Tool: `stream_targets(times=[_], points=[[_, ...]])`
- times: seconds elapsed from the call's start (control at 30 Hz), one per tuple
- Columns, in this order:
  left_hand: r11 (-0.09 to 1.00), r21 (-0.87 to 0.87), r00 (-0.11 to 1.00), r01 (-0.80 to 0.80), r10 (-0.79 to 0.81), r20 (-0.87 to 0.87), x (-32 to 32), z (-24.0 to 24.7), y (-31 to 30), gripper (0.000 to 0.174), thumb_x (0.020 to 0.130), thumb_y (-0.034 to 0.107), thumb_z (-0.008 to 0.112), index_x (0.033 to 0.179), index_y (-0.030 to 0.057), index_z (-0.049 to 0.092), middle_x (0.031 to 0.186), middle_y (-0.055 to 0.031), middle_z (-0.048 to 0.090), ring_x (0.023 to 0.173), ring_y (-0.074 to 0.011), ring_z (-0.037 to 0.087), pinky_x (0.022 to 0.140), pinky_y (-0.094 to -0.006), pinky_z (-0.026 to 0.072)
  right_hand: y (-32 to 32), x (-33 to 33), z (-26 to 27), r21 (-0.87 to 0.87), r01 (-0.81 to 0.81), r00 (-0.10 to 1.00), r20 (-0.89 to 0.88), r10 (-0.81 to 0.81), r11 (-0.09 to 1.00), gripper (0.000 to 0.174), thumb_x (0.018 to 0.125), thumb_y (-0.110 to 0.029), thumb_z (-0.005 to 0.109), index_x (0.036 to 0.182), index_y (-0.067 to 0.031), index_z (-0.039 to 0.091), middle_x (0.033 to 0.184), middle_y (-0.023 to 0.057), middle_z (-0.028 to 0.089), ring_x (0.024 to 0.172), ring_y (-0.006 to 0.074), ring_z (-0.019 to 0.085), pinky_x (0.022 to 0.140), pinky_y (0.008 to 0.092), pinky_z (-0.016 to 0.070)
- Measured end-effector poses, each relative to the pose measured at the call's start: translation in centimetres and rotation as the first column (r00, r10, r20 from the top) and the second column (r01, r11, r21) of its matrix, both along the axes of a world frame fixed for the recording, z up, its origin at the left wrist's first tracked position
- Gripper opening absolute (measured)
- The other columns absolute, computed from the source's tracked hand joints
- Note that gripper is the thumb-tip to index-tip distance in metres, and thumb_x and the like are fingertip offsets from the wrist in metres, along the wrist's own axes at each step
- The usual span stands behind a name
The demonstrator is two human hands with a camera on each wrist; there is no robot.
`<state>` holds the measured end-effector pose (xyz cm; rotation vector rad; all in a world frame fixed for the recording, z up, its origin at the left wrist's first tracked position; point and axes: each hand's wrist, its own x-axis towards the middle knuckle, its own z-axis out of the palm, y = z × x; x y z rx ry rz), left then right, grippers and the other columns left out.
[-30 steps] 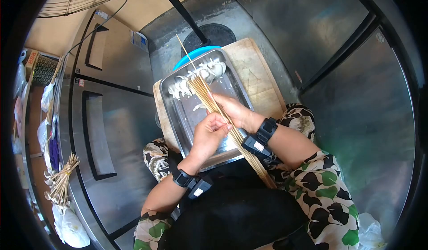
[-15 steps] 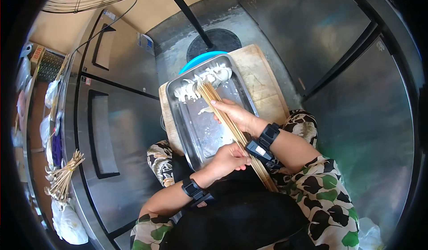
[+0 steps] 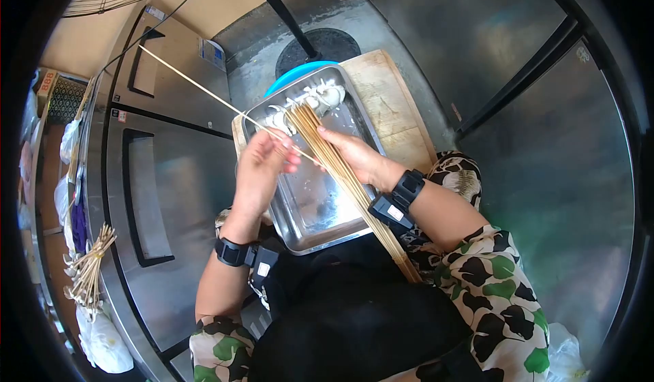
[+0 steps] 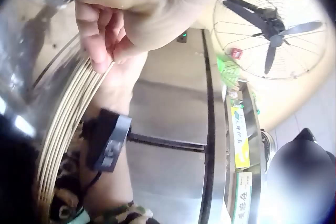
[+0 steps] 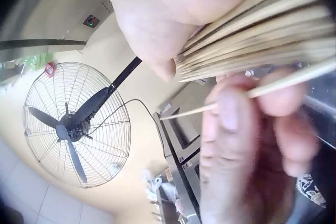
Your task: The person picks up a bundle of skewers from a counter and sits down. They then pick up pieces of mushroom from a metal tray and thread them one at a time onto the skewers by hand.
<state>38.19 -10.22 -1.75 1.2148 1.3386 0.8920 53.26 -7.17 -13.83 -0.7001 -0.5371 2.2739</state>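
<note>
At left over the steel tray (image 3: 306,208), one stick (image 3: 218,98), now drawn out and so singled from its fellows, slants up from the left hand (image 3: 261,160), pinched thumb to fingertips, while rightward the bundle (image 3: 356,196) crosses the tray diagonally, gripped by the right hand (image 3: 355,156), fingers curled.

A narrow corner between metal cabinets, with a cream wall (image 3: 228,10) behind.
The wall had a dark grey band (image 3: 323,4) along its foot, and the grey floor (image 3: 381,31) looked worn. A tall metal cabinet (image 3: 194,184) with dark handles stood at the left, another (image 3: 565,157) at the right, both catching soft light. Cluttered shelves (image 3: 54,177) lined the far left. A wire-caged fan (image 5: 63,129) rose near pale tiles (image 5: 37,182).
</note>
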Motion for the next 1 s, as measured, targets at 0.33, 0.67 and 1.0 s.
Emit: stream_targets(times=[0.33, 0.67, 1.0], points=[[0.981, 0.177, 0.965, 0.078, -0.030, -0.261, 1.5, -0.2, 1.4, 0.004, 0.088, 0.005, 0.053, 0.090, 0.0015, 0.052, 0.077, -0.0025, 0.057, 0.066, -0.0082, 0.058, 0.058, -0.0197, 0.0484, 0.0, -0.1, 0.0, 0.068, -0.016, 0.997, -0.070, 0.021, 0.998, 0.029, 0.092, -0.030, 0.048, 0.107, -0.0055, 0.050, 0.087, 0.0090, 0.059, 0.070, 0.0145, 0.059, 0.061, 0.0244, 0.0507], [0.995, -0.077, 0.998, 0.060, -0.061, -0.019, 1.3, -4.2, -0.4, 0.002, 0.087, 0.003, 0.052, 0.086, 0.0023, 0.053, 0.073, -0.0036, 0.059, 0.063, -0.0092, 0.058, 0.056, -0.0205, 0.0495, -0.4, 0.0, 0.5, 0.019, 0.000, 0.984, -0.179, 0.004, 1.000, 0.027, 0.092, -0.028, 0.047, 0.106, -0.0054, 0.048, 0.084, 0.0064, 0.057, 0.066, 0.0131, 0.058, 0.055, 0.0266, 0.0505], [0.932, -0.318, 0.964, 0.174, -0.228, -0.140, 2.9, -6.3, -2.9, 0.016, 0.085, 0.015, 0.061, 0.077, 0.0024, 0.055, 0.065, -0.0033, 0.058, 0.053, -0.0077, 0.054, 0.047, -0.0204, 0.0441, -0.6, 0.1, 0.5, 0.114, -0.098, 0.994, 0.065, 0.091, 0.989, 0.036, 0.085, -0.029, 0.060, 0.106, -0.0036, 0.045, 0.079, 0.0080, 0.053, 0.060, 0.0140, 0.057, 0.043, 0.0268, 0.0481]])
